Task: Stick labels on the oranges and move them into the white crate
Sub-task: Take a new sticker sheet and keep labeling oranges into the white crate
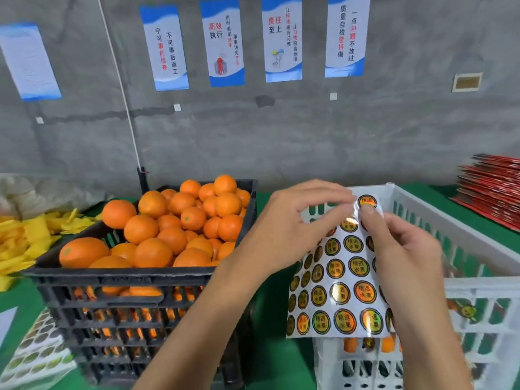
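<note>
We are at the peeling step: our left hand (284, 229) and right hand (405, 243) hold a label sheet (337, 280) above the white crate (478, 288), at the sheet's top edge. The right thumb and forefinger pinch the top of the sheet by one round label (367, 202); the left fingertips close in a pinch at the edge beside it, though we cannot tell whether they already grip the label itself. The oranges (180, 229) sit heaped in the black crate (112, 280) to the left, none in hand; a few orange shapes show through the white crate's slots. Next, we judge, the label must come free uncreased, then an orange be picked and the label pressed flat onto its skin. The gold-and-black labels read "精选水果". Wall posters (222, 42) carry slogans, among them "高效执行" and "责任至上". Another sheet (36, 350) lies on the green table (17, 296).
</note>
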### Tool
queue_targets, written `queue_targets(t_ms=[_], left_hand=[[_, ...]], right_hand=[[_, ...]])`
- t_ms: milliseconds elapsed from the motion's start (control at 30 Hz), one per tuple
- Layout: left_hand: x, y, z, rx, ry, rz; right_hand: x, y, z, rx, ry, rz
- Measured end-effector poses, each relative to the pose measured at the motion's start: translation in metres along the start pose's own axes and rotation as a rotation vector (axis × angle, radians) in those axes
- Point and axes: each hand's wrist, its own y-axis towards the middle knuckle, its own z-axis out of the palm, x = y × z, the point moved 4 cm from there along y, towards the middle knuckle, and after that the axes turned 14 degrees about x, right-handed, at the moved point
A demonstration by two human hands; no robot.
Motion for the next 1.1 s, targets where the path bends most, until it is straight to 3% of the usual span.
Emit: queue_targets(t_ms=[333, 467, 700, 767, 867, 933, 1000, 1100], left_hand=[[0.005, -0.09, -0.045, -0.197, 0.167, -0.146], [0.008, -0.111, -0.06, -0.271, 0.064, -0.224], [0.013, -0.129, -0.074, -0.383, -0.193, -0.271], [0.017, -0.129, -0.096, -0.5, -0.047, -0.293], [0.026, -0.12, -0.136, -0.575, 0.361, -0.336], [0.04, -0.109, -0.153, -0.461, 0.332, -0.384], [0.058, -0.1, -0.159, -0.243, 0.303, -0.462], [0.077, -0.099, -0.152, 0.087, 0.496, -0.519]], right_hand=[[0.006, -0.006, 0.096, 0.333, -0.1, -0.132], [0.009, -0.013, 0.122, 0.393, -0.196, -0.236], [0.005, -0.017, 0.134, 0.489, -0.27, -0.242], [0.002, -0.016, 0.13, 0.463, -0.246, -0.2], [0.0, -0.012, 0.123, 0.419, -0.185, -0.162], [0.001, -0.011, 0.121, 0.404, -0.176, -0.156], [0.0, -0.01, 0.12, 0.395, -0.175, -0.144], [-0.001, -0.009, 0.121, 0.388, -0.174, -0.139]])
